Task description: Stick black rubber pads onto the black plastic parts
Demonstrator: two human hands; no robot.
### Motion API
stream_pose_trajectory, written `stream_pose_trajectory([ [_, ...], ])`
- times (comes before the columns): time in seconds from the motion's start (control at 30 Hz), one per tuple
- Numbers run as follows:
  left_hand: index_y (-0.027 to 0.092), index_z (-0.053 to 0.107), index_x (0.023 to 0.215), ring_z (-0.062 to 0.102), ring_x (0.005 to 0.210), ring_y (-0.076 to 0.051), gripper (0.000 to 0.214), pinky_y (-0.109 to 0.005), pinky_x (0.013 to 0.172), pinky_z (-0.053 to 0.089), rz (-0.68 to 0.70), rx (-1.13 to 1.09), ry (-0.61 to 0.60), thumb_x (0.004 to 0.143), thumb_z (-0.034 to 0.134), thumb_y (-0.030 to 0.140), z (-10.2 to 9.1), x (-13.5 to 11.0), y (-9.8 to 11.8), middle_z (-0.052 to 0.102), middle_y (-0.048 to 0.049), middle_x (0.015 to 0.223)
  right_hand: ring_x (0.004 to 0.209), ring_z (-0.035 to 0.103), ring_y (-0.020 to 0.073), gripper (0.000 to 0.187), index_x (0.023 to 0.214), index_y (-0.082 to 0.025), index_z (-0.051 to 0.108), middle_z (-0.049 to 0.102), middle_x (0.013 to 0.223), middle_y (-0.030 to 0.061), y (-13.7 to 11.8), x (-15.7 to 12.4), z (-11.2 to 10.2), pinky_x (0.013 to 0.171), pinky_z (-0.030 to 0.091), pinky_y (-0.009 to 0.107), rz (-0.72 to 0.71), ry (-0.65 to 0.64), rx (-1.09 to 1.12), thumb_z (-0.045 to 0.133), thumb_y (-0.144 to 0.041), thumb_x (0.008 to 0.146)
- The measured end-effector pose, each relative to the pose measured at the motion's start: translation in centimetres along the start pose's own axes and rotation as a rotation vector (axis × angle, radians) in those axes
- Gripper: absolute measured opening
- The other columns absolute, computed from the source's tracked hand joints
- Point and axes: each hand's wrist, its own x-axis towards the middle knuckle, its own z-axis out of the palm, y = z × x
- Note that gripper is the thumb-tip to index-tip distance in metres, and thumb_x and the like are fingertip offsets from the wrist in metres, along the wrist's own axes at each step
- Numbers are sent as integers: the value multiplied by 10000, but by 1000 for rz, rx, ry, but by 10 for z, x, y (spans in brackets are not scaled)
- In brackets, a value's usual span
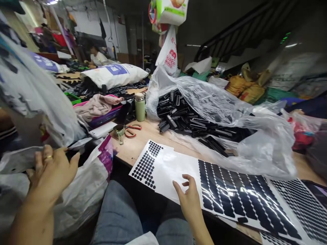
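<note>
My left hand [52, 170] is at the left over the mouth of a white woven sack [85, 182], thumb spread from the fingers. Nothing shows in its grasp, though some fingertips are hidden. My right hand [189, 194] hovers at or just above a white backing sheet [171, 166], fingers curved and apart, holding nothing I can see. On the sheet's left part are rows of small black round stickers [146, 165]. To the right of this hand lies a sheet of larger black oblong stickers [230, 190], one sticker loose near its lower edge.
Black plastic pieces [178, 112] spill from a clear plastic bag [212, 98] behind the sheets. Red-handled scissors [133, 130], a tape roll [119, 132] and a green flask [139, 107] stand left of it. Another dotted sheet [304, 204] lies far right. A person [98, 56] sits in the background.
</note>
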Motion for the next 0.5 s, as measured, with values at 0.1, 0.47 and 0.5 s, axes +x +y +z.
stream_pose_trajectory([
  [0.1,157,488,1056,346,1244,-379,351,-482,1010,281,264,-20,64,778,470,372,49,22,53,486,-204,1230,759,526,209,368,1017,-237,492,554,945,70,-1,4,-5,623,432,310,8,4,2,515,-510,771],
  [0.47,44,418,1160,491,1123,-376,738,-437,881,387,248,-170,-350,609,722,431,278,135,268,517,-300,1176,692,529,191,302,897,-237,557,569,804,31,43,11,-36,605,427,294,158,204,22,525,-505,759],
  [0.5,58,460,1109,523,1080,-368,705,-426,852,405,234,-159,-374,578,746,424,285,142,267,555,-280,1130,702,536,195,304,905,-235,558,571,811,33,43,11,-39,611,431,299,174,184,18,519,-501,764],
])
